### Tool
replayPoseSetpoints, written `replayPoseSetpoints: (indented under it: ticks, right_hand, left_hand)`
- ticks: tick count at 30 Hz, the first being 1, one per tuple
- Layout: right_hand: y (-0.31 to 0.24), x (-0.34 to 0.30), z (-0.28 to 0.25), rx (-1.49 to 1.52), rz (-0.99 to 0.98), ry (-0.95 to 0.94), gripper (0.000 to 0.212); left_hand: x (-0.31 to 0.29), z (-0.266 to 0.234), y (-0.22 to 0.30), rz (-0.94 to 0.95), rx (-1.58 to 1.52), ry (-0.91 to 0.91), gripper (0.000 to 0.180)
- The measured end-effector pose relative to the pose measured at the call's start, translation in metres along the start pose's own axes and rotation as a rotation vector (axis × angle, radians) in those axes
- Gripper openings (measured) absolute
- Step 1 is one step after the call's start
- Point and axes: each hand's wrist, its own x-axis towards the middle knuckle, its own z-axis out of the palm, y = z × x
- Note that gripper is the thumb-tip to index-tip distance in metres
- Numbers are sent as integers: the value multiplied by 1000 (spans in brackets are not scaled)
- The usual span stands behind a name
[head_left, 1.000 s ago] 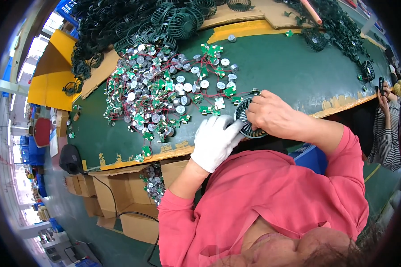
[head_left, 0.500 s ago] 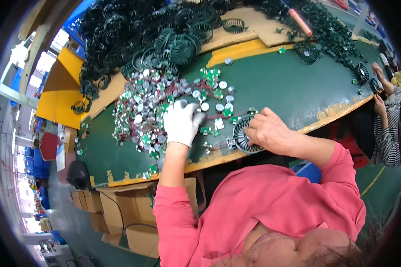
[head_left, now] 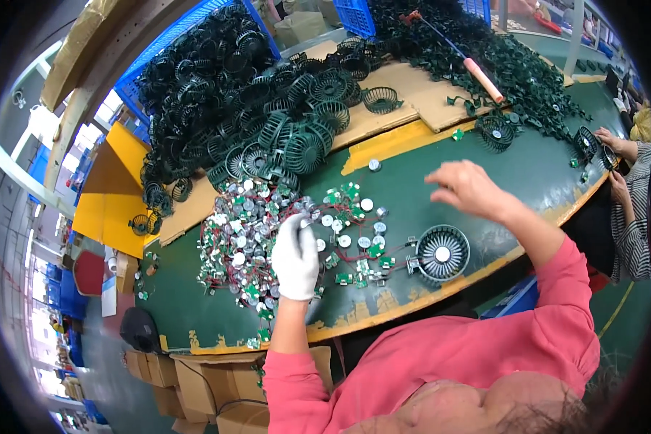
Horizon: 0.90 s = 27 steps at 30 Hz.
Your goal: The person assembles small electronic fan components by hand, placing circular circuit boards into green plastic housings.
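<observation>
A dark green round slatted fan housing (head_left: 464, 269) lies near the table's front edge. A silver motor (head_left: 442, 254) sits in its middle, and red wires with small green circuit boards (head_left: 367, 273) lie to its left. My right hand (head_left: 470, 188), bare, is above the table beyond the housing, holding nothing, its fingers partly stretched and apart. White-gloved, my left hand (head_left: 295, 264) is at the right side of a heap of small motors (head_left: 240, 242) with wires and green boards. Its fingers are curled together; what is between them, if anything, cannot be made out.
A tall heap of dark slatted housings (head_left: 231, 94) fills the back left. Small dark green parts (head_left: 477, 58) are piled at the back right, with a pink-handled tool (head_left: 483, 79) beside them. At the far right another person's hands (head_left: 618, 148) hold a housing. Cardboard boxes (head_left: 210, 383) stand below the table.
My right hand has left the fan housing and risen away from it; the motor in its middle now shows. My left hand's fingers have curled at the motor heap. The view has shifted.
</observation>
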Motion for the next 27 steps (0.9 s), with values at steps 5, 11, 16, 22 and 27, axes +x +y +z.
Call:
replayPoseSetpoints:
  ticks: [5,11,16,22,27]
  right_hand:
    - [97,78,41,-109,240,93,34]
    - [164,165,77,-208,265,185,40]
    - [208,182,91,-723,1,114,26]
    - [181,161,79,-679,38,-3,12]
    - [134,106,52,-338,109,-159,21]
  left_hand:
    - [16,-17,37,-292,-544,453,14]
    - [25,-17,28,-620,-747,133,23]
    - [69,-52,68,-148,-1265,451,18]
    - [86,-34,89,26,-1155,248,24]
    - [85,-18,94,342,-1271,254,27]
